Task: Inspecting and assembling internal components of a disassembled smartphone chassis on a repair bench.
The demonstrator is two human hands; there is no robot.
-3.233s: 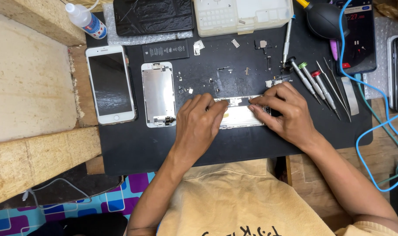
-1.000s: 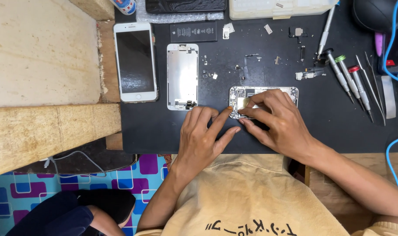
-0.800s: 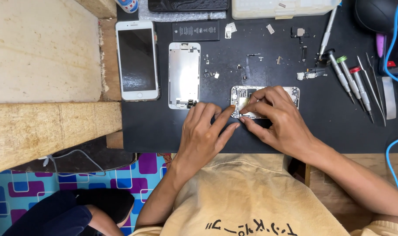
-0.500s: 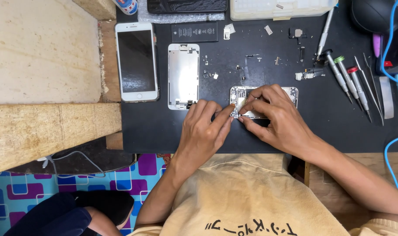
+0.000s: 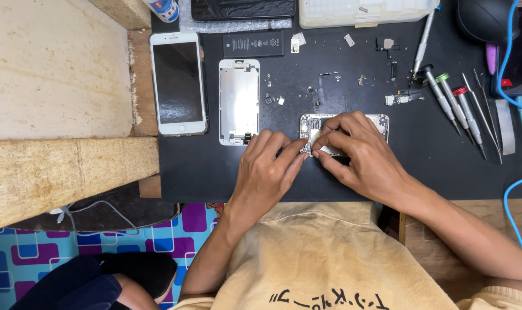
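Phone chassis [image 5: 381,121] lay opened on black mat [image 5: 203,178], mid-desk. Left hand [image 5: 267,172] braced its edge, fingers together; right hand [image 5: 355,152] pinched small part inside. Screen panel [image 5: 238,100], battery [image 5: 253,43] already out; reassembly remained.

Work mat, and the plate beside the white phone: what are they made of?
Work mat: looks like black rubber or silicone, matte, no glare, thin flat edge over the wood; could be another soft sheet. Plate: looks like thin stamped metal, silvery brushed sheen, with cut-outs at its ends. It lies apart from the white phone, whose front looks like glossy glass, since it shows reflections.
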